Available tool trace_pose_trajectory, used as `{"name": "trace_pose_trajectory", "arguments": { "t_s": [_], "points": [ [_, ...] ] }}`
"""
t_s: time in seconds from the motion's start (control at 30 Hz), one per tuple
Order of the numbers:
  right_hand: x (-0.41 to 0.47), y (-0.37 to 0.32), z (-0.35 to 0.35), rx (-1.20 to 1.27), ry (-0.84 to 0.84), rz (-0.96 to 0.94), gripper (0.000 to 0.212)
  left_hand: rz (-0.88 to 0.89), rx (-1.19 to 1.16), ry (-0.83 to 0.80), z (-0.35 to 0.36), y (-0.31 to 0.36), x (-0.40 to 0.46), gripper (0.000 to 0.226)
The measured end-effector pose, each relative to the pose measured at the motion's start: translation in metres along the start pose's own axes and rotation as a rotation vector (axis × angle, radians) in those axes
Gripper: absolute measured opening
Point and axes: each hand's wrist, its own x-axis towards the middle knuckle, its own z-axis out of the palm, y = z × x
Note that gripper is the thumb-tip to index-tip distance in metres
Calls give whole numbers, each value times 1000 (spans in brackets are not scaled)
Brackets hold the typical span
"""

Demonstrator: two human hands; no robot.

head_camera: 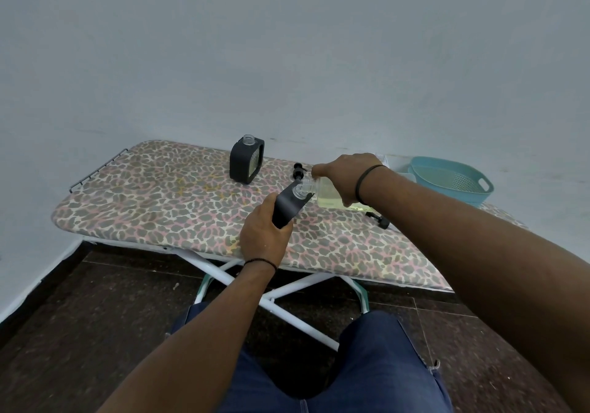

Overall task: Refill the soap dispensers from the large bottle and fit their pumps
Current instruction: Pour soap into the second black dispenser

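My left hand (263, 237) grips a black soap dispenser (289, 205), tilted with its clear open neck toward the right. My right hand (346, 174) holds the large clear bottle (329, 197) of pale yellow soap tipped on its side, its mouth touching the dispenser's neck. A second black dispenser (246, 163) stands upright with no pump near the board's far edge. One black pump (299, 172) lies behind the bottle, another pump (380, 220) lies under my right wrist.
Everything rests on a leopard-print ironing board (159, 202) against a pale wall. A teal colander basket (453, 182) sits at the far right of the board. White crossed legs and dark floor lie below, and my knees are close to the board.
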Motion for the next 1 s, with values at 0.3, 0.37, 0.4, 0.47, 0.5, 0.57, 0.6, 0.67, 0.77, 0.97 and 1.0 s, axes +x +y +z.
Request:
{"name": "trace_pose_trajectory", "arguments": {
  "t_s": [0.3, 0.37, 0.4, 0.47, 0.5, 0.57, 0.6, 0.67, 0.77, 0.97, 1.0],
  "points": [
    [1, 1, 0, -4, 3, 3, 86, -2, 0, -3, -2, 2, 1, 60],
    [1, 0, 0, -1, 6, 3, 86, -1, -1, -2, -2, 2, 1, 61],
    [1, 1, 0, -2, 7, 2, 85, -1, -1, -1, -2, 2, 1, 61],
    [1, 1, 0, -6, 7, -1, 85, -1, 1, 2, -2, 4, 0, 61],
    [1, 0, 0, -7, 7, -1, 84, -1, 0, 3, -3, 4, 0, 61],
    [2, 0, 0, -5, 4, 1, 83, -3, -3, 0, -3, 4, -1, 61],
    [2, 0, 0, -5, 3, 2, 83, -4, -2, -2, -3, 4, -1, 61],
    [2, 0, 0, -8, 5, 1, 83, -3, 4, -5, -3, 4, -1, 61],
    [2, 1, 0, -12, 10, -3, 83, -2, 4, -1, -3, 4, -1, 61],
    [2, 0, 1, -9, 7, -3, 83, -8, -6, 7, -6, 8, -2, 61],
    [2, 0, 1, -8, 5, -3, 84, -10, -9, 8, -6, 8, -2, 61]
  ]
}}
